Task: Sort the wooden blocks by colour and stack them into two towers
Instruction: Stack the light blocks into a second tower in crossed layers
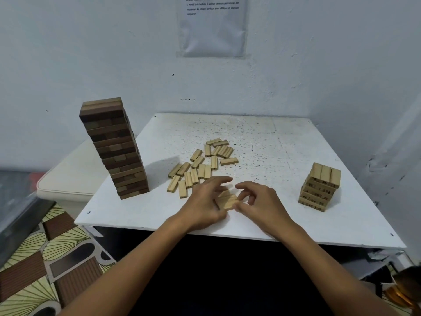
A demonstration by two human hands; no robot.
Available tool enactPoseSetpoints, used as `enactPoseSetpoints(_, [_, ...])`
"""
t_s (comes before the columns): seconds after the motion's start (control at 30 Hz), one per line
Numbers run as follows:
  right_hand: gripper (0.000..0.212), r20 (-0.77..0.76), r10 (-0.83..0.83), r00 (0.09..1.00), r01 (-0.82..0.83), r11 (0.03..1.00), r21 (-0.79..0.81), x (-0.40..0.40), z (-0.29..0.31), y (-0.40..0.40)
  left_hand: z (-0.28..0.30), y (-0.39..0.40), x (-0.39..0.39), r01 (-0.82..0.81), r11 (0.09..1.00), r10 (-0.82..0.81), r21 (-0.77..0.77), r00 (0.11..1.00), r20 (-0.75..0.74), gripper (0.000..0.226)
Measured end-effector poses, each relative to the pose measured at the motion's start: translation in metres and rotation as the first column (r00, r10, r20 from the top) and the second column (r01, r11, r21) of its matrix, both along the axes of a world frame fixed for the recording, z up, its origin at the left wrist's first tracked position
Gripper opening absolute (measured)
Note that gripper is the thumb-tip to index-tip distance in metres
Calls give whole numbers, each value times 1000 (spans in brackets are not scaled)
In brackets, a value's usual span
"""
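Hands meet over a small bundle of light blocks (226,200) near the front edge of the white surface (284,142). The left hand (203,202) curls its fingers and thumb round the bundle's left side, and the right hand (258,202) pinches its right side with thumb and bent fingers, so both are grasping the same few blocks, which lie side by side on or just above the surface; contact underneath cannot be made out. Just behind the bundle, toward the wall, a scatter of loose light blocks (201,166) lies flat in no order. Well to the left of the bundle stands the tall dark tower (114,148), leaning slightly, with a layer of paler blocks on top. Well to the right of the bundle sits the short light tower (320,187), a few layers high, with numbers printed on the block ends. On the wall beyond the bundle hangs a printed sheet (211,26).
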State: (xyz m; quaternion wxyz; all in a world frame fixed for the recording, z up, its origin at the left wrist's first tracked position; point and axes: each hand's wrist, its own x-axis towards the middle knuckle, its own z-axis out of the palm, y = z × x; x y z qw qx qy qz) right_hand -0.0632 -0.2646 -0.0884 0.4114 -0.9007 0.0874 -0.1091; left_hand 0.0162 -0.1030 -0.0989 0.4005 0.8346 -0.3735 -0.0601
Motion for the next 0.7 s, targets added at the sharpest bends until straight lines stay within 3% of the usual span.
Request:
enactPoseSetpoints(0.17, [25,35,1,999,0,1000,-25,-2,-2,1,11,3,7,125,985,-121,119,992,-46,82])
enactPoseSetpoints(0.27, [25,113,-59,992,45,991,128,1,-2,4,11,4,2,65,993,-78,-95,986,-144,67])
enactPoseSetpoints(0.37, [34,123,-115,986,39,866,499,7,-4,11,6,2,-6,-115,934,-4,-337,943,-332,45])
enactPoseSetpoints(0.43, [44,118,-133,984,20,741,671,11,-4,20,4,-1,-10,-222,882,12,-416,893,-449,47])
enactPoseSetpoints(0.6, [78,113,-156,981,-7,557,830,18,1,41,3,-13,-18,-379,761,-29,-526,791,-611,67])
enactPoseSetpoints(0.7, [70,118,-182,976,4,558,830,22,-2,48,6,-18,-21,-434,725,-38,-535,751,-660,76])
